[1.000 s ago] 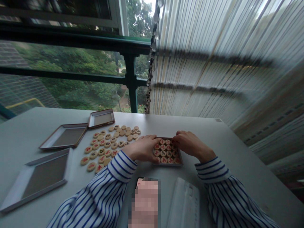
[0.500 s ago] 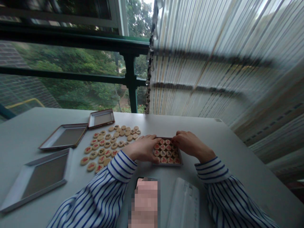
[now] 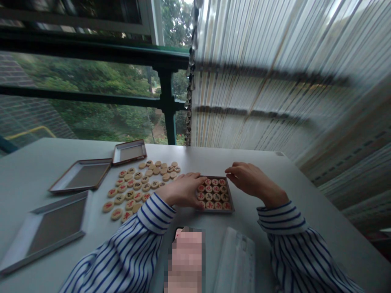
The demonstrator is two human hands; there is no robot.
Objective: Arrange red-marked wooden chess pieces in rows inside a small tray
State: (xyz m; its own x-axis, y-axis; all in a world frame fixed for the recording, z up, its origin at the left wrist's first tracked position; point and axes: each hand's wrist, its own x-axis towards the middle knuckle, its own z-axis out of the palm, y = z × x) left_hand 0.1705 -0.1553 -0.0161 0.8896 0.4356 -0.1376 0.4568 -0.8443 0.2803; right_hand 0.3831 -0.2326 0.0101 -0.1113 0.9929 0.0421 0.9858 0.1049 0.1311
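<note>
A shallow box (image 3: 233, 199) on the white table holds rows of round wooden xiangqi pieces (image 3: 216, 197) with red and black characters. My left hand (image 3: 185, 190) is wrapped along the box's left side, thumb at the lower left corner and fingertips near the upper left. My right hand (image 3: 253, 181) hovers just beyond the box's upper right corner, fingers slightly bent and a little apart from the thumb, with nothing visible in them. Left of the box, many loose xiangqi pieces (image 3: 146, 186) lie spread out, some face up and some blank; my left forearm covers a few.
Three shallow trays, a small one (image 3: 144, 156), a middle one (image 3: 58, 190) and a large one (image 3: 87, 211), stand on the left. A phone (image 3: 187, 260) and a clear plastic case (image 3: 236, 260) lie in front. A string curtain (image 3: 244, 49) and green railing (image 3: 168, 89) border the table's back.
My right hand has moved up and right, off the box's upper right corner, and the pieces there now show. My left hand stays on the box's left side.
</note>
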